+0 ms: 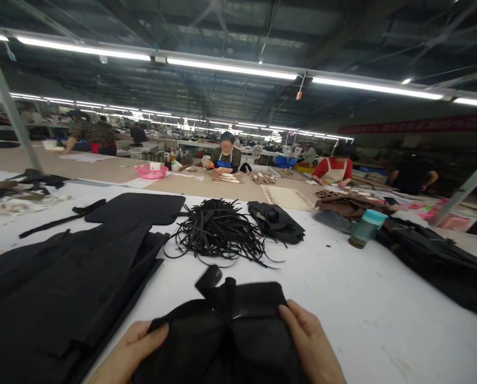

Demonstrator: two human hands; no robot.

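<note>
A black sewn piece point(254, 320), looking like fabric or thin leather with a strap sticking up at its top, is stretched between my two hands above the white table. My left hand point(132, 349) grips its left edge, thumb on top. On the opposite edge my right hand point(308, 338) pinches it, also with the thumb over the front. The fingers behind the piece are hidden. Just beyond lies a tangled heap of narrow black strips point(220, 229). To the left, large black sheets point(70, 288) are piled up.
A flat black panel point(136, 208) and a folded black bundle point(276, 221) flank the strips. At right stand a teal-lidded bottle point(366, 229) and a black heap point(442, 261). Across the tables a pink basin point(151, 170) sits near a co-worker point(225, 154); others work farther off.
</note>
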